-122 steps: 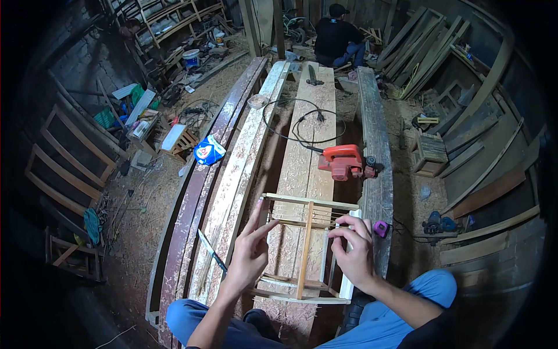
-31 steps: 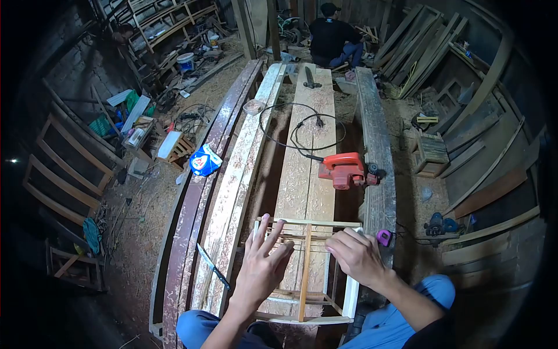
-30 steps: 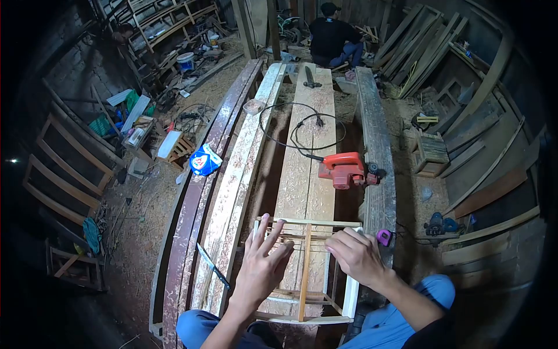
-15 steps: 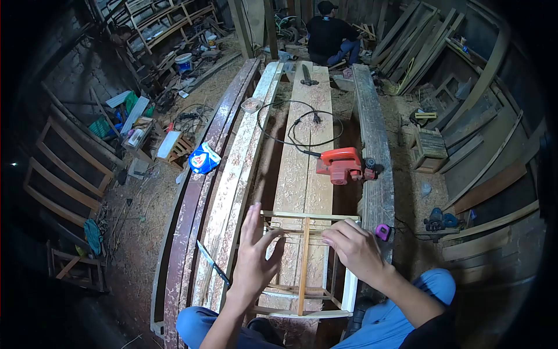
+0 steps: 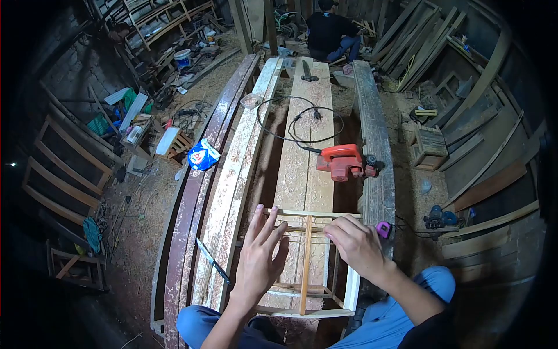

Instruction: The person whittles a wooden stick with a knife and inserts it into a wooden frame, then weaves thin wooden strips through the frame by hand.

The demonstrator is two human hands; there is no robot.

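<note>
A small frame of thin wooden strips (image 5: 306, 273) rests on the planks in front of my knees. My left hand (image 5: 259, 259) is raised over the left side of the frame, its fingers spread. At the frame's upper right, my right hand (image 5: 356, 243) has its fingertips pinched together near a crosswise strip; what is between them is too small to make out. A knife (image 5: 214, 262) with a dark handle lies on the pale plank left of my left hand.
Beyond the frame, a red power planer (image 5: 342, 161) lies with its black cable (image 5: 273, 135). A purple tape measure (image 5: 383, 230), a blue and white bag (image 5: 203, 155) and a hammer (image 5: 308, 77) rest on the planks. A person in black (image 5: 329, 34) sits at the back.
My left hand has turned and its fingers have spread further apart over the frame. My right hand has shifted slightly, still pinched. The view has tilted a little.
</note>
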